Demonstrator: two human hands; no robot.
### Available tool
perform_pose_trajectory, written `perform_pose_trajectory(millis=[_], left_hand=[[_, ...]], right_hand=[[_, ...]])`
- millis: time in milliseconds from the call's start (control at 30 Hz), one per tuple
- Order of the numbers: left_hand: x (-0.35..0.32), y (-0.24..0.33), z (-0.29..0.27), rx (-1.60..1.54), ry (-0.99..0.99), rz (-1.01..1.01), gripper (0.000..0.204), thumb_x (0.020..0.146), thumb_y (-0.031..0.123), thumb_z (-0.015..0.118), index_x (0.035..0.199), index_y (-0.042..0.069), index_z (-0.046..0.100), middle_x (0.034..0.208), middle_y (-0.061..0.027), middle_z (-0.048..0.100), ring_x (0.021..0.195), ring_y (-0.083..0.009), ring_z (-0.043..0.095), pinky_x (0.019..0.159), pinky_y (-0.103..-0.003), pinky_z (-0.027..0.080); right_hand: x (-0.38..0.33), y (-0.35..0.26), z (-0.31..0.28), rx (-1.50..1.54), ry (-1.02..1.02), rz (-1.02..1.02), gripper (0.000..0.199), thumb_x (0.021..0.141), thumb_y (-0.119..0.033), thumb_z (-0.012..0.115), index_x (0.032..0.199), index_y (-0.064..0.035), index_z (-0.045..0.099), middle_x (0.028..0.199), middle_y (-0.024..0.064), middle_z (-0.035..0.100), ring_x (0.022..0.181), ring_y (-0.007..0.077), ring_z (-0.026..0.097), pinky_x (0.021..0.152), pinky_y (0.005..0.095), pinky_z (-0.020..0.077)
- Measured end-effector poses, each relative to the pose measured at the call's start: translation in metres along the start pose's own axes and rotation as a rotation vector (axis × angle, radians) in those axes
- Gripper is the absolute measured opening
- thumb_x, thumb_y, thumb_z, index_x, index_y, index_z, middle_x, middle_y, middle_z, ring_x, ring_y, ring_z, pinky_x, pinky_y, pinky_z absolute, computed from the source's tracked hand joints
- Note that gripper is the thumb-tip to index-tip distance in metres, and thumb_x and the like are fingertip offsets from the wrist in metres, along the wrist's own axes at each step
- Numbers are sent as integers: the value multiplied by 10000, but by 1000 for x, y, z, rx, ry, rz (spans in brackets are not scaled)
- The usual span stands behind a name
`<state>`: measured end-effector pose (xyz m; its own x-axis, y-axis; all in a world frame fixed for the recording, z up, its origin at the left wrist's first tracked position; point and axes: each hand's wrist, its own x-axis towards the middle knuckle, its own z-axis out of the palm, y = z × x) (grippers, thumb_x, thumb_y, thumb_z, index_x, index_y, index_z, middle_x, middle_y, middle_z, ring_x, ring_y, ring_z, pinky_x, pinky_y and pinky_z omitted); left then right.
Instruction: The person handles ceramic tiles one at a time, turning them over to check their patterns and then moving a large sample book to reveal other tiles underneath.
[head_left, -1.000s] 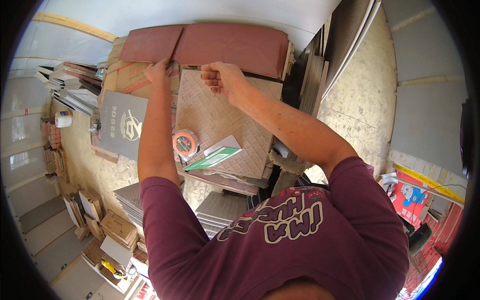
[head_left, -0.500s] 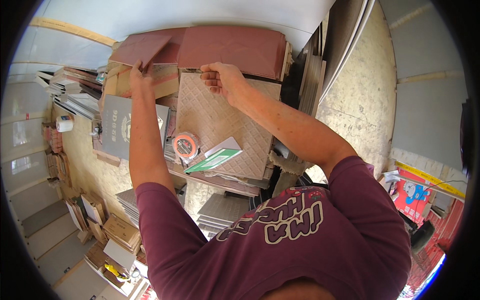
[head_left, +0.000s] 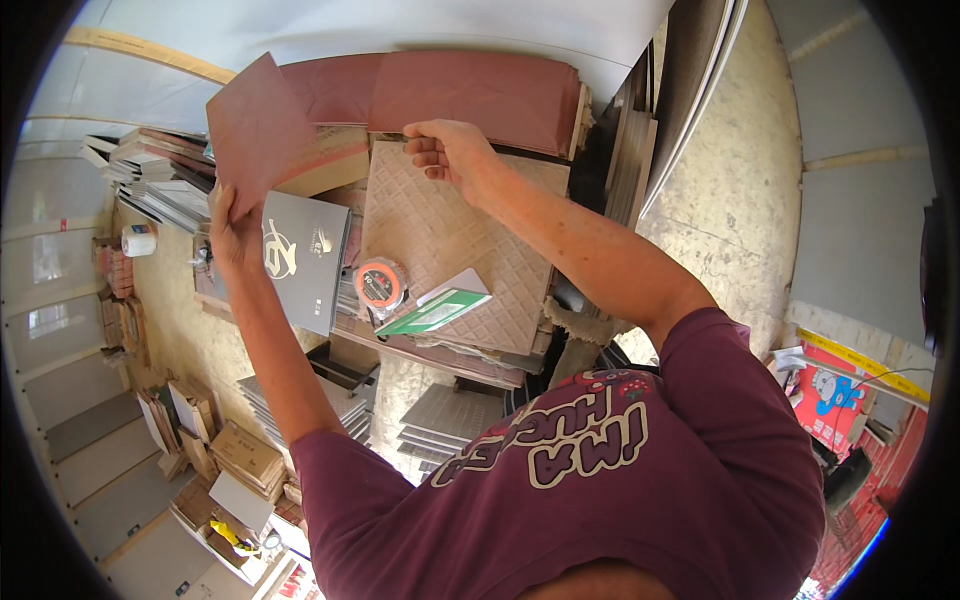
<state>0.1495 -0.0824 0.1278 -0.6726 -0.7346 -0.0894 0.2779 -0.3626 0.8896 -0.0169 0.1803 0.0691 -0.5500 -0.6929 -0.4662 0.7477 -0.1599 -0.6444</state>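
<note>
My left hand point(head_left: 238, 225) grips a red-brown tile point(head_left: 262, 130) by its lower corner and holds it tilted up, left of the tile stacks. My right hand point(head_left: 455, 155) hovers over the far edge of a tan tile with a raised lattice pattern point(head_left: 450, 225); its fingers are curled, with nothing visible in them. Behind it lies a stack of red-brown tiles point(head_left: 475, 95). On the tan tile rest a round orange-faced tape measure point(head_left: 380, 284) and a green-and-white booklet point(head_left: 440, 312). A dark grey box or panel with pale lettering point(head_left: 310, 275) is near my left forearm.
A white wall point(head_left: 450, 25) rises behind the stacks. Dark upright panels point(head_left: 685, 75) lean at the right. More tile stacks point(head_left: 445, 415) stand on the floor below. Cartons point(head_left: 245, 460) and a white tub point(head_left: 138, 240) are at the left.
My left hand has drawn the red-brown tile off the far-left pile, moving left and toward me and tilting it upright. More of the grey box's face shows. My right hand has hardly moved.
</note>
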Motion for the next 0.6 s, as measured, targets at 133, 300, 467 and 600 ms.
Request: perform_pose_trajectory(millis=[133,300,467,600], left_hand=[[-43,16,-15,1,-7,-68,387,831,92,523,1180,-60,454,1181,-127,517,1097,-221,494,934,-337,394],[-77,11,-4,92,-21,-101,434,800,165,560,1155,-70,474,1132,-121,546,1067,-214,507,923,-340,379],[-84,2,-2,203,-133,-159,428,795,214,551,1108,-75,515,1089,-114,563,996,-188,526,881,-285,380],[-83,-2,15,210,-206,-212,427,788,217,556,1093,-80,524,1073,-117,571,973,-184,535,860,-277,385]], right_hand=[[-3,-2,4,-19,-105,-22,263,836,-270,551,973,-49,586,823,25,612,705,88,562,606,227,437],[-5,-1,9,3,-239,-33,380,833,-339,566,1073,-45,534,970,64,608,819,110,574,684,251,463],[-11,-2,14,120,-331,25,401,834,-364,566,1086,-56,516,987,62,595,844,124,575,708,262,473],[-8,1,8,181,-300,58,315,833,-318,578,1020,-66,545,934,39,593,806,123,569,681,258,468]])
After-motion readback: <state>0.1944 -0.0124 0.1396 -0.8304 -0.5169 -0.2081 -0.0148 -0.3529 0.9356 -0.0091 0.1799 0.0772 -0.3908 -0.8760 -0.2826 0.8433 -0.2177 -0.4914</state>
